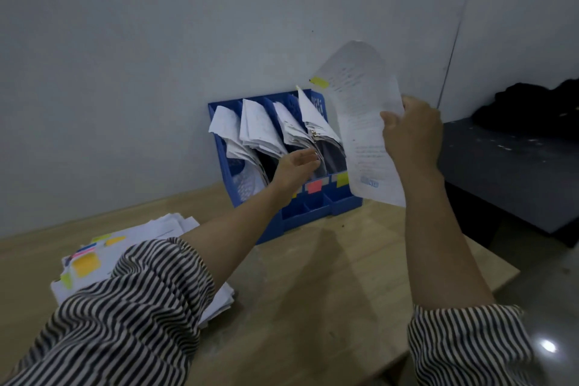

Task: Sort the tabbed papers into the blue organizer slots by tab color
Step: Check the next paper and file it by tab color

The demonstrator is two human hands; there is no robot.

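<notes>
Your organizer stands on the far part of the tabletop, backed against the wall. Papers sit in each of its four slots. Your pile of tabbed papers lies on the tabletop at near left, partly under your left sleeve. Your right hand holds a sheet up, just right of the organizer. Your left hand is at the slots' front.

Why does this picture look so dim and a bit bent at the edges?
Head view: the room light is low and bluish, so the wall looks grey; the wide lens bows the table edge; the held paper and left hand are slightly soft; one bright glare spot shows at lower right.
</notes>
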